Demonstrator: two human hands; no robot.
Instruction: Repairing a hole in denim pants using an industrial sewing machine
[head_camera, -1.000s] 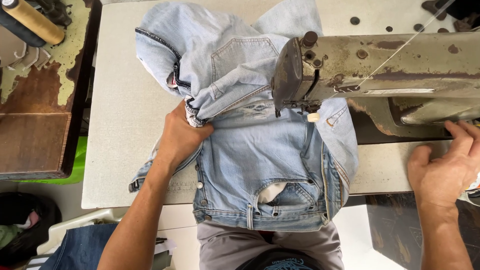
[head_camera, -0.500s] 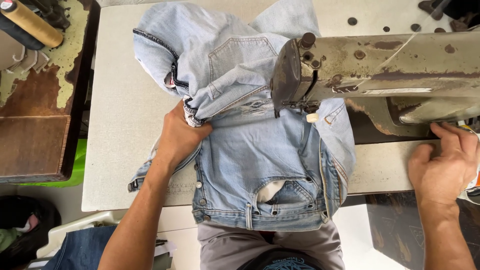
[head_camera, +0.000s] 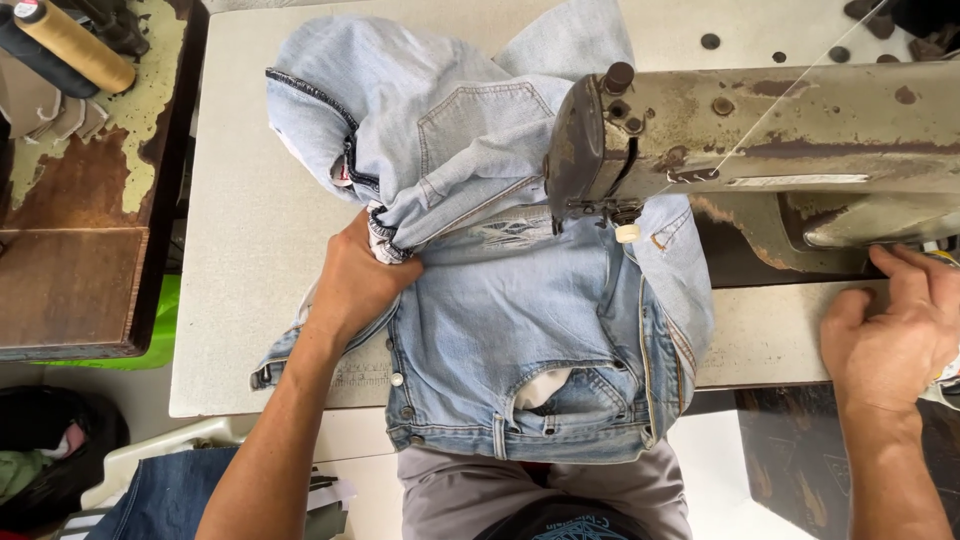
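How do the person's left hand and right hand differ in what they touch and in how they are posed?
The left hand presses on the pale blue denim jeans, gripping bunched fabric, while the right hand touches no cloth and rests by the base of the worn grey metal sewing machine. The left hand's fingers are curled into the folds; the right hand's fingers lie stretched out. Both are bare and rest over the white table.
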